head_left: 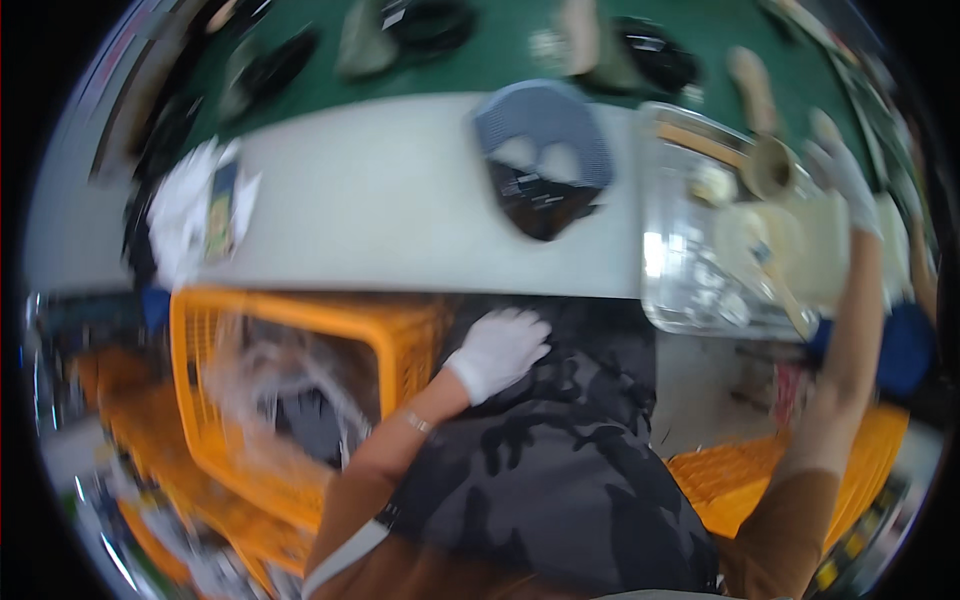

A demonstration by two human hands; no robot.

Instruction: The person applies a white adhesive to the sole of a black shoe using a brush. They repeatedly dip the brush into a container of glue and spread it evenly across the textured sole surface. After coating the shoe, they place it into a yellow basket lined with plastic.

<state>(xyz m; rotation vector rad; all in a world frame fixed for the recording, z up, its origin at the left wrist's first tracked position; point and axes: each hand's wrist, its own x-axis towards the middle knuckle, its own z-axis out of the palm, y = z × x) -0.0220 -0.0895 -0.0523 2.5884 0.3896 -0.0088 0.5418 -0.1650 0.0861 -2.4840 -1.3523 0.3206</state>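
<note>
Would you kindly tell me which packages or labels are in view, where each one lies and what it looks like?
White crumpled plastic package: left end of the pale table, holding a dark rectangular card with yellow-green print.
Small white label: on a dark shoe piece on the green surface, top centre; blurred.
No signs or screens show.

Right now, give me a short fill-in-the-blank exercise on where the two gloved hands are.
1. The left hand in its white glove rests on dark ____-patterned fabric.
2. Beside that hand stands a slatted plastic crate coloured ____.
3. The right hand reaches up beside a clear plastic ____ on the white table.

Missing words: camouflage; orange; container
</note>
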